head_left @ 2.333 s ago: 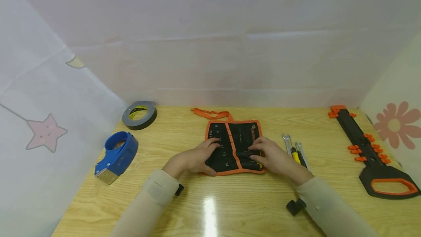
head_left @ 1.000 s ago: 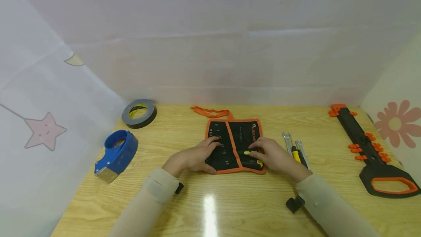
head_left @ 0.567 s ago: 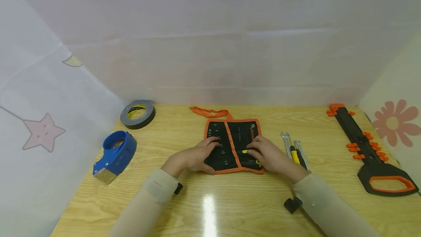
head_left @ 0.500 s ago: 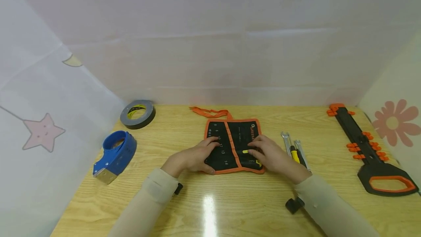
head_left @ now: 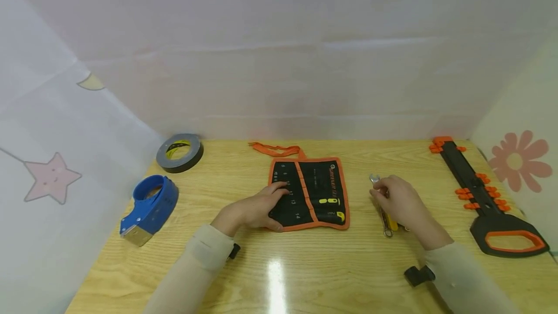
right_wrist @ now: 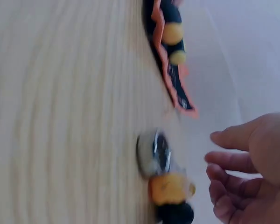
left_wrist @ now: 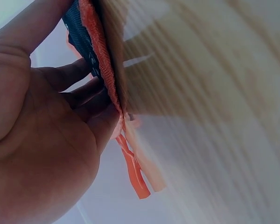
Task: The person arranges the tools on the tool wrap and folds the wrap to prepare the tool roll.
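Observation:
A black tool pouch with orange trim lies spread on the table, with numbered pockets and yellow-ended tools in its right part. My left hand rests on its left part, fingers spread over the cloth. To the right of the pouch, my right hand hovers over a combination wrench, thumb and forefinger near its open end. In the right wrist view there is a gap between thumb and fingers, with nothing seen in it. Beside the wrench lies a yellow-and-black screwdriver; my hand mostly covers the other loose tools.
A roll of grey tape and a blue tape dispenser stand on the left. A black-and-orange handled tool with clips lies on the right. An orange tie strap trails behind the pouch. Curtains enclose the table.
My right hand has left the pouch and moved right to the loose wrenches. The yellow-ended tool it was pushing now sits in a pocket. My left hand stays on the pouch.

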Action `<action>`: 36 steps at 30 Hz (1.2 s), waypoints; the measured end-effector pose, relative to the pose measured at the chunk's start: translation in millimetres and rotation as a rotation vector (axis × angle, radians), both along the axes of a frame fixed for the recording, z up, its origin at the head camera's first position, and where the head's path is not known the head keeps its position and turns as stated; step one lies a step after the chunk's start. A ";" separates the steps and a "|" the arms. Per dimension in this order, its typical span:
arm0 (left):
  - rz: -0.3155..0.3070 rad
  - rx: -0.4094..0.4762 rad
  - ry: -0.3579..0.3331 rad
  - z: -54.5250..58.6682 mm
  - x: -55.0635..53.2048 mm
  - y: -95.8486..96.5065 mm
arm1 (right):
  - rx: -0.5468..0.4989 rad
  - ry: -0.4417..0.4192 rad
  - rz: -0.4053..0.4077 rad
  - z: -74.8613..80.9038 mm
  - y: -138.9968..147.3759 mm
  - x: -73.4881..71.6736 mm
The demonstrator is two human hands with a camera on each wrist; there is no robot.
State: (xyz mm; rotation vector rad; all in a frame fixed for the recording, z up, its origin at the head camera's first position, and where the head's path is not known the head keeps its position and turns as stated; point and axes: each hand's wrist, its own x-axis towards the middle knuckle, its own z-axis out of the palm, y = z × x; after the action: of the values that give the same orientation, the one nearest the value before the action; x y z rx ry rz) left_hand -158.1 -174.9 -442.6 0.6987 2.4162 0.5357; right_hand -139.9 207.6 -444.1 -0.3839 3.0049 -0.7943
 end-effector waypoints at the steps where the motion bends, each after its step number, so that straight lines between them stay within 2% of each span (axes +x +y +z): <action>1: 0.000 -0.001 -0.001 -0.2 0.2 -0.4 | 0.006 -0.012 -0.014 -1.4 2.9 -1.3; 9: 0.000 0.000 0.001 -1.3 1.1 -2.4 | 0.066 -0.059 -0.058 -12.8 7.0 -11.2; 15: -0.007 0.004 0.004 -1.9 1.6 -2.8 | 0.083 -0.061 -0.072 -13.1 7.3 -13.5; 27: -0.013 0.005 0.013 -2.6 1.1 -2.1 | 0.007 -0.145 -0.103 -15.3 6.7 -18.0; 36: -0.008 0.009 0.007 -0.2 0.8 -0.9 | -0.025 -0.174 -0.127 -8.9 6.0 -14.6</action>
State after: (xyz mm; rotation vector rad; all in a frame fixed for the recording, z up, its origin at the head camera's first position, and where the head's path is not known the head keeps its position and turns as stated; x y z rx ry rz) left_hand -157.3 -175.9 -442.8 0.7147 2.4181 0.5428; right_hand -154.5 213.6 -452.9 -0.1172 2.8819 -0.8275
